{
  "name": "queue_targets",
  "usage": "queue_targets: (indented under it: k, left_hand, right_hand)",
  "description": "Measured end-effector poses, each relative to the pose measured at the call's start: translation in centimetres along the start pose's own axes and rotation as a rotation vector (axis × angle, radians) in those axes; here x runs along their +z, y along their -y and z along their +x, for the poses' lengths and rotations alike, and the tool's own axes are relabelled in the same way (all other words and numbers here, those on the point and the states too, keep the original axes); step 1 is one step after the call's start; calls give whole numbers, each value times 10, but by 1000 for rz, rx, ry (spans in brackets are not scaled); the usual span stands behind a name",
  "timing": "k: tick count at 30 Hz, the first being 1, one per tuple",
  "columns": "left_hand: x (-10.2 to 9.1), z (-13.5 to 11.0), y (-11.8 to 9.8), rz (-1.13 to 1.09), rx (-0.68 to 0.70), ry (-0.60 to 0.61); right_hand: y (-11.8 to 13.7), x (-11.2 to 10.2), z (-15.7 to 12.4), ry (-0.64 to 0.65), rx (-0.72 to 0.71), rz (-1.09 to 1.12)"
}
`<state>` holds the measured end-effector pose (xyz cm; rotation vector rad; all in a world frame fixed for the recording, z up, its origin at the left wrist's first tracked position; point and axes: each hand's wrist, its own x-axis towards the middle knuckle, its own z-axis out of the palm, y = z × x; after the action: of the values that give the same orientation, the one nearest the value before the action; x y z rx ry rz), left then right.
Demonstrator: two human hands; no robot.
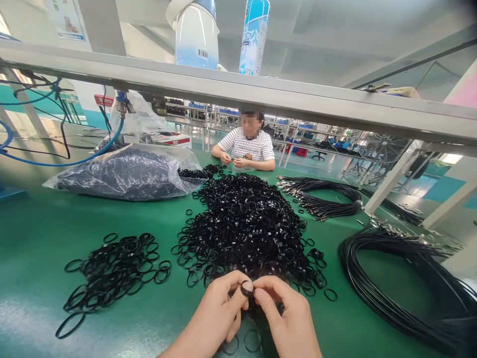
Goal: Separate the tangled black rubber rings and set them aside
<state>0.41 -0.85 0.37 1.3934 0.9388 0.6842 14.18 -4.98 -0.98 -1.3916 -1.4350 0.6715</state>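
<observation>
Between my two hands is one black rubber ring (pixel 247 288), pinched by both at the near edge of a big heap. My left hand (pixel 218 308) has its thumb and forefinger on the ring's left side. From the right, my right hand (pixel 285 311) grips the same ring with thumb and forefinger. Just beyond lies the large heap of black rings (pixel 246 223) on the green table (pixel 126 333). A smaller pile of rings (pixel 115 268) lies to the left. A few loose rings (pixel 252 340) rest below my hands, partly hidden by them.
A clear plastic bag (pixel 126 171) full of black rings lies at the back left. Coiled black cables (pixel 372 278) and a second cable bundle (pixel 331 196) lie at the right. Overhead runs a shelf (pixel 223 82). A co-worker (pixel 246 146) sits across the table.
</observation>
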Motion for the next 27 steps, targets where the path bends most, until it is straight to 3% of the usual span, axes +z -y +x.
queue_targets:
  k: [6, 12, 14, 18, 20, 27]
  left_hand:
    - [-2, 5, 4, -12, -51, -13]
    - [-3, 5, 6, -34, -52, -5]
    - [-2, 4, 6, -23, -55, -1]
    - [-3, 6, 8, 11, -67, -28]
    - [-4, 8, 9, 15, -83, -41]
    - [-10, 5, 1, -121, -95, -31]
  right_hand:
    - [2, -9, 1, -90, 78, -119]
    - [3, -4, 2, 72, -214, -136]
    - [2, -4, 1, 14, -218, -171]
    - [-8, -13, 4, -260, -115, -169]
    - [-15, -19, 8, -326, -75, -165]
    - [-31, -21, 11, -299, -115, -366]
